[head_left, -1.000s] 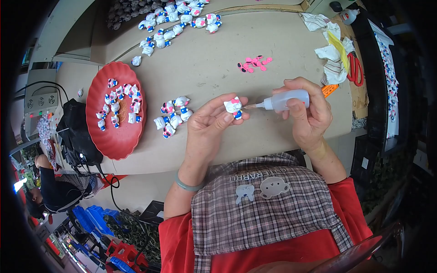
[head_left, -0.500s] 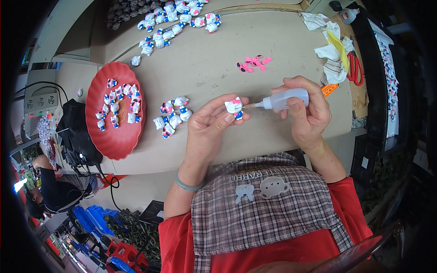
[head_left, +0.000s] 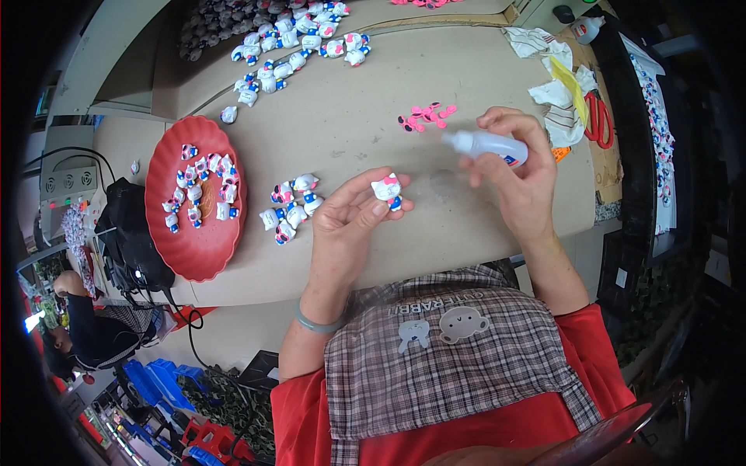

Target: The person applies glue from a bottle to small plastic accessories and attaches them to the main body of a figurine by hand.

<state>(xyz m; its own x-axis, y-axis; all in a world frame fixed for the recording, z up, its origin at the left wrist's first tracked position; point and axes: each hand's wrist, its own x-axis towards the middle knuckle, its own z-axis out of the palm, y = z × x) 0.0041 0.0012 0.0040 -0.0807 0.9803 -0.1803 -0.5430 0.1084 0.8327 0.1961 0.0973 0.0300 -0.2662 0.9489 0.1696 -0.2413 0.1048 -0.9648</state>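
My left hand [head_left: 351, 225] pinches a small white cat figurine [head_left: 387, 190] with a pink bow between thumb and fingertips, just above the table's front part. My right hand [head_left: 519, 179] grips a small translucent glue bottle [head_left: 488, 144], its nozzle pointing left and lifted away from the figurine. A few pink bow pieces [head_left: 424, 116] lie on the table just beyond the bottle. A small cluster of similar figurines [head_left: 291, 208] lies to the left of my left hand.
A red plate [head_left: 189, 253] with several figurines sits at the left. Many more figurines [head_left: 289, 45] lie at the far side. White rags [head_left: 555, 99], red scissors [head_left: 599, 118] and a small bottle [head_left: 584, 29] are at the right. A power unit [head_left: 68, 189] and black cables sit beyond the table's left edge.
My right hand has drawn the glue bottle up and away from the figurine; before, its nozzle touched the figurine. My left hand keeps the figurine in about the same spot.
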